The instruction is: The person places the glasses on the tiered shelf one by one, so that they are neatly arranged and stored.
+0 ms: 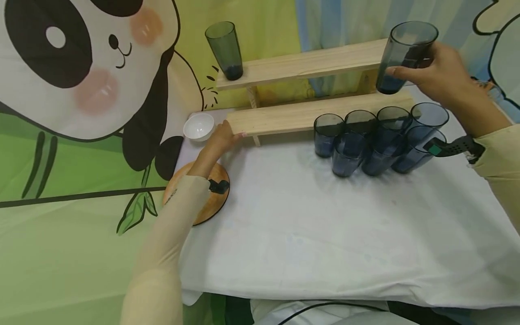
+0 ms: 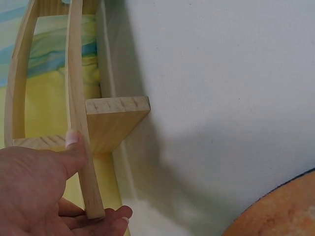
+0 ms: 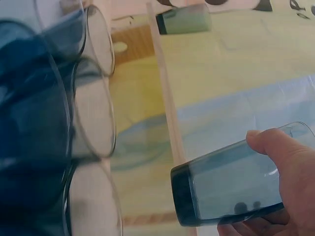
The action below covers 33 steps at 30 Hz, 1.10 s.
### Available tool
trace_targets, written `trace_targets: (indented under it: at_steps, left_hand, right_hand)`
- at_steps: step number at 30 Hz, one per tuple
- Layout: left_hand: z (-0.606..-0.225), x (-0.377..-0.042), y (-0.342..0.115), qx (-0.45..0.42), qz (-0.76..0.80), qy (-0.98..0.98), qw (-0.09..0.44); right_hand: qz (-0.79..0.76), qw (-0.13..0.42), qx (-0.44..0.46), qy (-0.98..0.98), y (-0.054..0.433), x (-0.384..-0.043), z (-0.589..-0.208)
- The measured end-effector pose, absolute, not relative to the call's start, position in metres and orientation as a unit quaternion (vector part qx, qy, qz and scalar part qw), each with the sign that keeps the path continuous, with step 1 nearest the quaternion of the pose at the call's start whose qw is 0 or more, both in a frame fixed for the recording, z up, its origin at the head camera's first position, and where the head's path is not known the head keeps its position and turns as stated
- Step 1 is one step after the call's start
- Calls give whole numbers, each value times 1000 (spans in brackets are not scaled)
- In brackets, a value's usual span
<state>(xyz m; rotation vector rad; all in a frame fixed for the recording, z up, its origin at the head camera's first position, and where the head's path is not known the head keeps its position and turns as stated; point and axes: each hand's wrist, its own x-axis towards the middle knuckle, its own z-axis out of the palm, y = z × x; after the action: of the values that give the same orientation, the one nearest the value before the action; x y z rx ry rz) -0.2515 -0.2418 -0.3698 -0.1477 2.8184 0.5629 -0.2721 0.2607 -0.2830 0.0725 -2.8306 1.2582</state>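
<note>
My left hand (image 1: pixel 222 137) grips the left end of the lower board of a two-tier wooden shelf (image 1: pixel 280 119). In the left wrist view, the thumb lies on one face of the board (image 2: pixel 76 98) and the fingers curl round its other side. At the right, my right hand (image 1: pixel 447 74) holds a blue-tinted drinking glass (image 3: pixel 231 184), base downward and slightly tilted, by the shelf's right end. Whether its base touches the upper board (image 1: pixel 317 63) I cannot tell. Another tinted glass (image 1: pixel 225 49) stands on that board's left end.
Several blue-tinted glasses (image 1: pixel 345 164) stand close together on the white-covered table (image 1: pixel 300 234), in front of the shelf's right part. A white bowl (image 1: pixel 199 127) and a round wooden board (image 1: pixel 221 198) lie at the left. Printed cloth (image 1: pixel 260 27) hangs behind.
</note>
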Motion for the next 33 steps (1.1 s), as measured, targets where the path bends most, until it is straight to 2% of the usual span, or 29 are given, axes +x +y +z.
trace_targets:
  at_steps: [17,33]
  left_hand:
    - [-373,-256,-247,-50,187,971,139]
    - [-375,-258,-245,-47,193,970,140]
  right_hand:
    - [482,-20,119,-868,175,-299,-257]
    - [512,-51,135,-847,96,-327,-242]
